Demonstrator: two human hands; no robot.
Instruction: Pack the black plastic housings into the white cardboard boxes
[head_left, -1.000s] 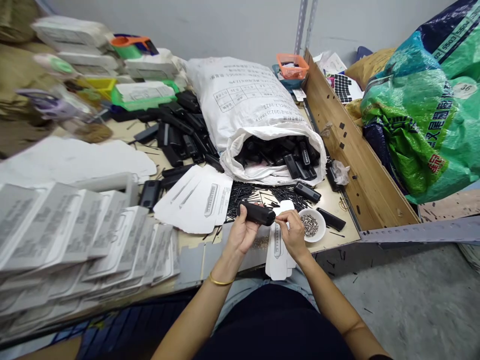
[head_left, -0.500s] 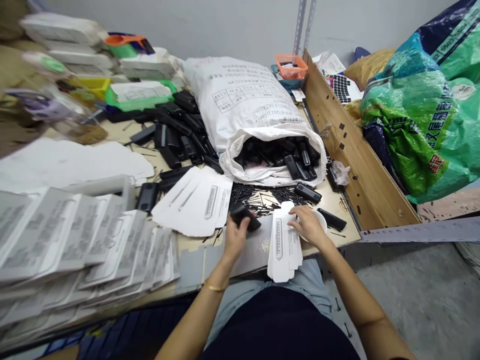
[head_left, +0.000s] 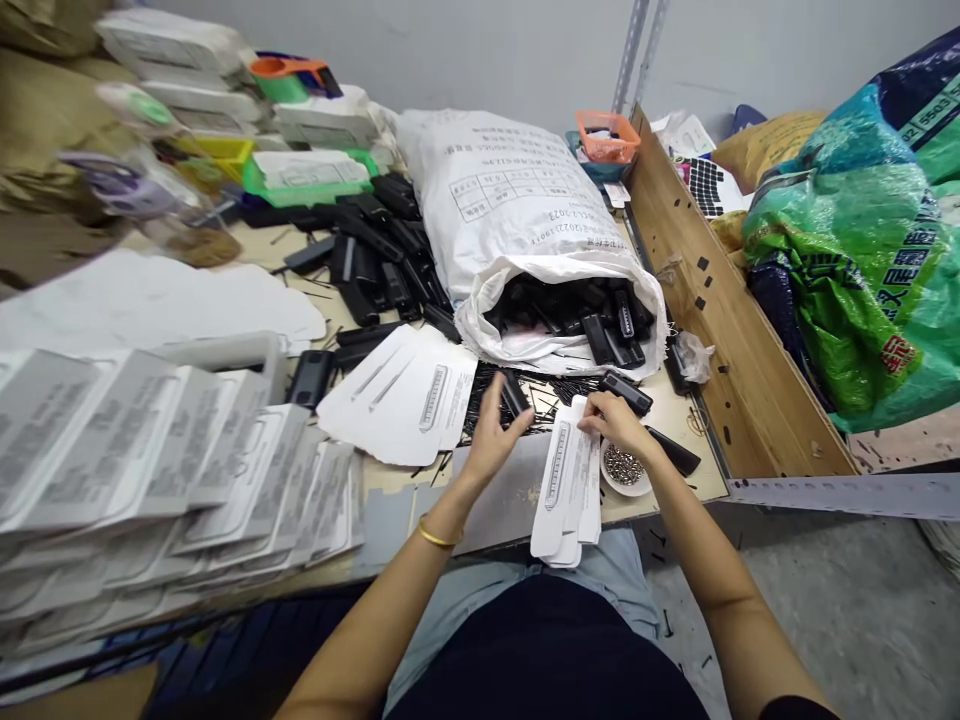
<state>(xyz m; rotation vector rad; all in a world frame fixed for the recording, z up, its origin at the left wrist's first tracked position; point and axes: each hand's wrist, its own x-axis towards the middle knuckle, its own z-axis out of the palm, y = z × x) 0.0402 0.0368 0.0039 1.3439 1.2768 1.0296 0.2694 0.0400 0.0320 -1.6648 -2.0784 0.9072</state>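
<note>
My left hand (head_left: pixel 491 435) has its thumb and fingers round a small black plastic case (head_left: pixel 514 394), held tilted above a spread of thin black rods (head_left: pixel 559 390). To its right, my right hand (head_left: pixel 616 422) pinches the upper edge of a small stack of white printed cards (head_left: pixel 559 480), which overhangs the table's front edge. Beside my right wrist sits a white bowl (head_left: pixel 628 490) of small shiny metal pieces. Further black cases (head_left: pixel 628 393) lie behind that hand. A fan of white printed cards (head_left: pixel 401 400) rests left of my left hand.
A white woven sack (head_left: pixel 517 190) lies open towards me with black cases inside. Folded white boxes (head_left: pixel 150 440) are stacked at the left. A wooden board (head_left: pixel 720 300) walls off the right side, with a green plastic bag (head_left: pixel 862 270) beyond. An orange basket (head_left: pixel 607 140) stands behind.
My left hand has lifted and turned the black case towards the rods. My right hand stays at the card stack, and the bowl shows more fully. The whole view has shifted slightly.
</note>
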